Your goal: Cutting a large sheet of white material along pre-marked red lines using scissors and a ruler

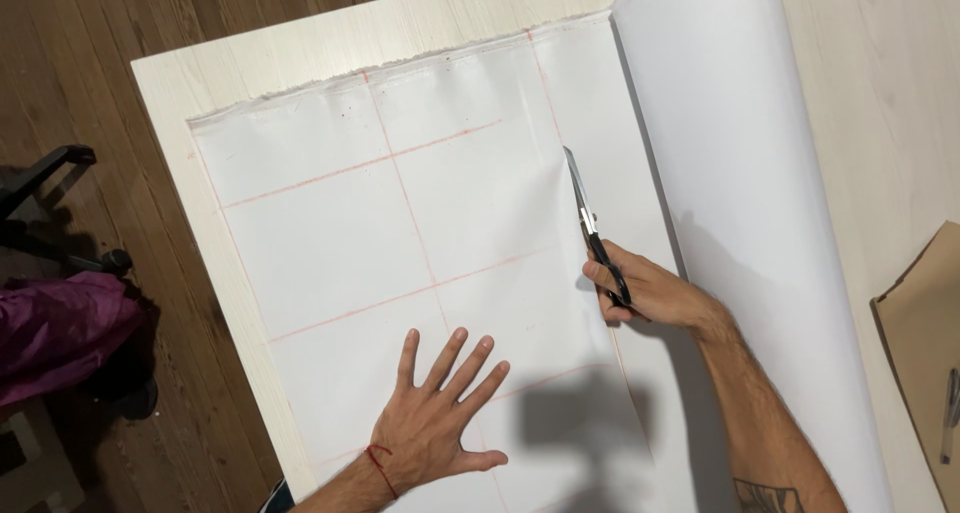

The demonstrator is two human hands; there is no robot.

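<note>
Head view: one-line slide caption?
Right hand cuts red-lined white fabric with black-handled scissors; left hand pressed flat.

The right hand (pixel 645 293) covers the black handles of the steel scissors (pixel 592 225), so its grip inside the loops cannot be made out. The wide roll of white fabric (pixel 740 213) runs past the top and bottom edges. A brown cardboard sheet (pixel 925 343) and a pen-like object (pixel 950 413) are cut by the right edge. The purple cloth bundle (pixel 55 333) leaves the frame at left.
</note>
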